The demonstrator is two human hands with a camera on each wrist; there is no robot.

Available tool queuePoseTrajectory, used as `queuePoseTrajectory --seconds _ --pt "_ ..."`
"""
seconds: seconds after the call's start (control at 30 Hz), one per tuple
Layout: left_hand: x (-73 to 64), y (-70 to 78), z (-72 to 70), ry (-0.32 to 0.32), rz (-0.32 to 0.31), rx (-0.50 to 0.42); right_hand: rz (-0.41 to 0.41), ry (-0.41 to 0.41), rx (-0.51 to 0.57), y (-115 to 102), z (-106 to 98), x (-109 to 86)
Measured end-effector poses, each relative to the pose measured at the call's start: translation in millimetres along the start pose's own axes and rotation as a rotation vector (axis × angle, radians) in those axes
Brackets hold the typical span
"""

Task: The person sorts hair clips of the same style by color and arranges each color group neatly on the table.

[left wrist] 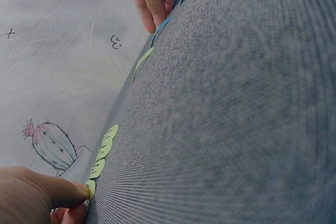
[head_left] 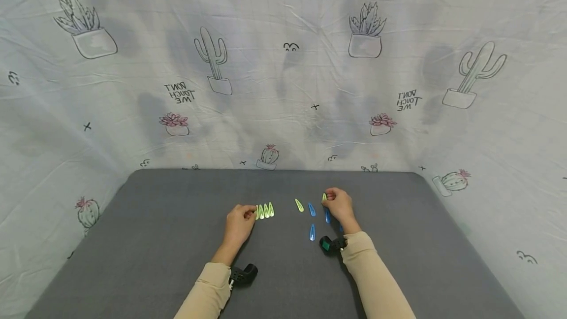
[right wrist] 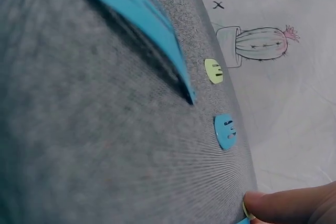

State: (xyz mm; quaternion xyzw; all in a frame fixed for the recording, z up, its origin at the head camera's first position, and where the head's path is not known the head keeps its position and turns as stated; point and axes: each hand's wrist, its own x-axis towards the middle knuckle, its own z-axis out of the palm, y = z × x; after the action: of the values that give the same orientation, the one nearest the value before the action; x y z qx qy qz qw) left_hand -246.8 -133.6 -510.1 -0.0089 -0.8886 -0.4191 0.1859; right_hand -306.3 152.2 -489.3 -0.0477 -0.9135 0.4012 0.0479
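Observation:
Yellow-green snap hair clips point(head_left: 267, 210) stand side by side in a short row left of the table's middle. My left hand point(head_left: 239, 221) pinches the leftmost clip point(left wrist: 91, 188) of that row between thumb and fingers. Farther right, my right hand point(head_left: 340, 206) pinches another yellow-green hair clip point(head_left: 324, 197), mostly covered by the thumb in the right wrist view. A single yellow-green clip point(head_left: 299, 205) lies between the hands. Blue hair clips lie around the right hand: one point(head_left: 312, 209) to its left, one point(head_left: 328, 216) just below its fingers, one point(head_left: 312, 232) nearer me, and another partly hidden by the wrist.
The grey table point(head_left: 177, 250) has rounded far corners. A pale cloth point(head_left: 283, 73) printed with cacti hangs behind it and along both sides. Each wrist wears a black camera mount, and both forearms are in beige sleeves point(head_left: 376, 274).

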Motion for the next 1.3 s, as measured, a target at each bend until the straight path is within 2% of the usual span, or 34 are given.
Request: queuePoseTrajectory --seconds 0.33,0.5,0.8,1.17,1.3 --pt "-1.3 2.1 -1.0 -0.003 0.001 0.012 0.044 -0.051 -0.067 -3 -4 6.4" --pt "-1.6 0.6 1.1 -0.002 0.002 0.013 0.077 -0.075 -0.053 -3 -6 7.4" --pt "-0.8 0.4 0.0 -0.021 -0.013 0.005 0.104 -0.047 0.149 4 -9 5.4" --pt "0.2 -0.3 -0.2 -0.016 -0.013 0.004 0.094 -0.051 0.351 7 -8 3.6" --pt "0.3 0.3 -1.2 -0.016 -0.008 0.003 0.105 -0.075 0.457 6 -8 1.7"
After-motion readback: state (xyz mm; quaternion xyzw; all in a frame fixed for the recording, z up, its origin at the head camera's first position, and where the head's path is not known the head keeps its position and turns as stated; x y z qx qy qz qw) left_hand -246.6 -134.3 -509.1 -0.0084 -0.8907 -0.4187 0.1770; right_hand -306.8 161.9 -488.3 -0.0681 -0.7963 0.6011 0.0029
